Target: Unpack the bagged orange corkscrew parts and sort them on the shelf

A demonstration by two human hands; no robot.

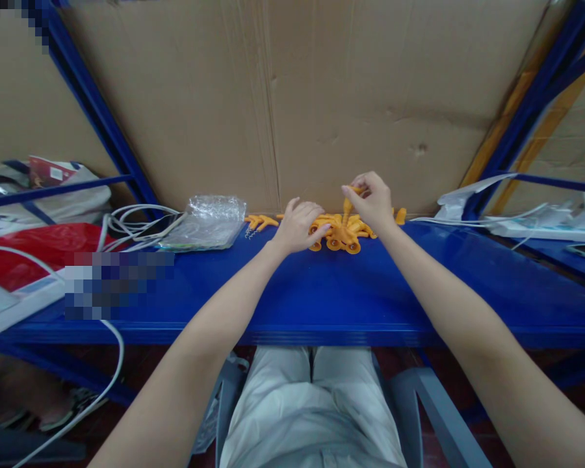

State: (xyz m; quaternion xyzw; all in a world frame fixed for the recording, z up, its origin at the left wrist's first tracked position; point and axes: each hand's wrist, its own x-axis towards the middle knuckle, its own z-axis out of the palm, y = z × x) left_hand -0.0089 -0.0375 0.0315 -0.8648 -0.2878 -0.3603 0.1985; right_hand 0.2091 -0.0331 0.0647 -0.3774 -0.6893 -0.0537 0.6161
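From a grey chair [422, 383], the person is holding both forearms out over a blue table [341, 299]. The left hand [298, 226] is showing loosely spread fingers beside the orange pieces [341, 233], perhaps to steady them; whether it is touching any, I can't tell. The right hand [373, 198] is pinching an upright orange piece [347, 211] near its top, apparently for control from above. The pile is lying toward the table's back edge, a clear plastic packet [207, 224] is resting leftward, and brown cardboard [331, 97] is standing behind.
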